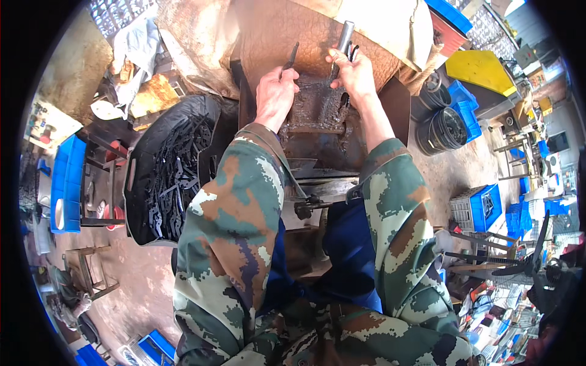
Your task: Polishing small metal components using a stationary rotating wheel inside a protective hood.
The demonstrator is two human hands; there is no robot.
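Observation:
My left hand [276, 93] is closed on a slim dark metal piece [294, 55], whose narrow end sticks up past the thumb. My right hand [355, 74] is closed too, beside an upright silver metal rod [347, 35]; a thin dark metal piece [353, 52] shows above its fingers. Whether the right fingers also touch the rod I cannot tell. Between and below both hands sits a dark, grimy metal fixture [314, 113]. To the left of my arms, a large black bin [135, 183] holds a heap of similar dark flat metal pieces [177, 174].
Brown sheeting [274, 36] drapes behind the fixture. Black buckets [432, 139] stand on the right near a yellow panel [479, 70]. A blue crate [67, 183] is at far left, a grey-and-blue crate [476, 207] at right. A wooden stool [91, 271] stands on the floor at lower left.

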